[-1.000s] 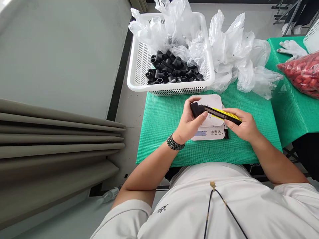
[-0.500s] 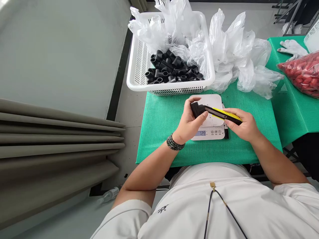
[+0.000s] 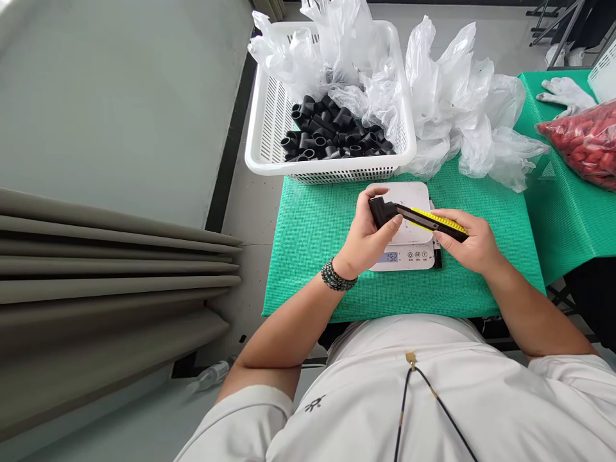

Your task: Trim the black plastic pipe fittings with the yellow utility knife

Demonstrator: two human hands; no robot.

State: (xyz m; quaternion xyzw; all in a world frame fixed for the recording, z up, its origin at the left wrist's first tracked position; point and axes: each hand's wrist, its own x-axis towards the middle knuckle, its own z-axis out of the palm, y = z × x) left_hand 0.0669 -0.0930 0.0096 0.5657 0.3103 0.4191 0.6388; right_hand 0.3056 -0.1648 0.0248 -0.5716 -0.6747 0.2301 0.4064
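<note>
My left hand (image 3: 369, 230) is closed around a black plastic pipe fitting (image 3: 380, 210), thumb and fingers on either side. My right hand (image 3: 474, 242) grips a yellow and black utility knife (image 3: 440, 224) by its handle, with the tip pointing left. That tip meets the fitting's right side; exactly how the blade sits against it is too small to make out. Both are held over a white digital scale (image 3: 409, 256), whose display appears to read 152, possibly with a decimal point. Beside the scale, partly under my right hand, lies a black and white pen-like item (image 3: 437, 258).
A white plastic basket (image 3: 332, 168) behind the scale holds several black pipe fittings (image 3: 332, 128) and clear bags. Crumpled plastic bags (image 3: 462, 109) lie to its right. On the right-hand green-covered table are a glove (image 3: 566, 93) and a bag of red parts (image 3: 584, 141). A curtain (image 3: 115, 256) hangs at left.
The scale's display has gone from about 129 to about 152. Both hands, the fitting and the knife stay almost exactly where they were.
</note>
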